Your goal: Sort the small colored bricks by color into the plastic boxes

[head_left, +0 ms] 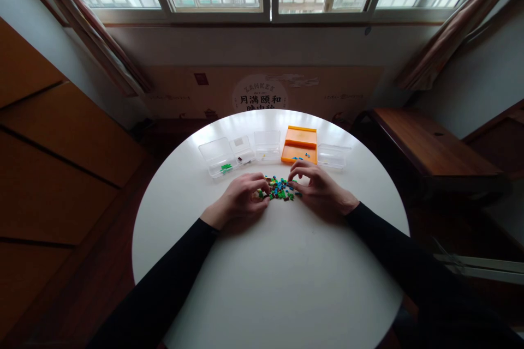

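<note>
Black sleeves run up from the near edge of the round white table (270,283), and both my hands sit at the pile of small coloured pieces (279,188). Left hand (241,199) is curled, fingertips pinched at the pile's left edge; right hand (317,188) arches over its right side, fingers loosely together, what they grip I can't tell. Sorting looks barely started: a few green bits in the clear box (219,159), a few blue in the orange tray (300,145), most still heaped. Beyond, a board (260,92) reads "月满颐和".
</note>
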Demonstrator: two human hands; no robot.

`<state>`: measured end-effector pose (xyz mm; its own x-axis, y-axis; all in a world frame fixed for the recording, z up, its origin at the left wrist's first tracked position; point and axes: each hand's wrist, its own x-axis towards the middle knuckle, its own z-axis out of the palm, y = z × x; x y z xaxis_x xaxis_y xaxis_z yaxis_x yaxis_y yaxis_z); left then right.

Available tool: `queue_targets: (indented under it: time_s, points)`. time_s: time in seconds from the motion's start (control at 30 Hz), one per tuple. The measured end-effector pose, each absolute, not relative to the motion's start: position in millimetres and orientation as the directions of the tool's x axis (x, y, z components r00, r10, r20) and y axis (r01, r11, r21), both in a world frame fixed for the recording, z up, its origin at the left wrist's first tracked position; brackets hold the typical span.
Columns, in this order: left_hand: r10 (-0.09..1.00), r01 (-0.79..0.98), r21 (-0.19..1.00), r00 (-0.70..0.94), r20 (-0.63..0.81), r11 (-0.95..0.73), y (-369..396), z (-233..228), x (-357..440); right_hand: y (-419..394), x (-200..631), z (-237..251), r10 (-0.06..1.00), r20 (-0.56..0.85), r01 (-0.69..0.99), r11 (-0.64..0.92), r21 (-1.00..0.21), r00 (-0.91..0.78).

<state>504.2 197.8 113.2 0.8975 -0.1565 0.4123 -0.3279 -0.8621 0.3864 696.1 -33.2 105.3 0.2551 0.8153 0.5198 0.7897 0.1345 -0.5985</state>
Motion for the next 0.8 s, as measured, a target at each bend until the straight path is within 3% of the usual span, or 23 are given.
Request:
queue_targets:
  time_s: [0.1,0.27,0.37,0.63,0.8]
  points:
    - [-0.151,-0.325,0.395,0.899,0.412,-0.859,198,113,504,-31,706,102,0.768,0.553,0.82,0.065,-0.569,0.323]
    - [-0.141,-0.315,0.411,0.906,0.4,-0.855,198,113,504,-31,728,95,0.503,0.619,0.781,-0.215,-0.587,0.604]
    - [-0.141,-0.309,0.415,0.911,0.388,-0.856,198,114,504,-33,737,90,0.432,0.603,0.735,-0.275,-0.62,0.67]
    - [-0.147,-0.312,0.403,0.909,0.389,-0.86,198,114,504,-31,737,86,0.479,0.571,0.723,-0.23,-0.652,0.667]
    - [-0.148,-0.323,0.409,0.903,0.403,-0.853,197,115,504,-31,724,91,0.659,0.558,0.78,-0.072,-0.621,0.505]
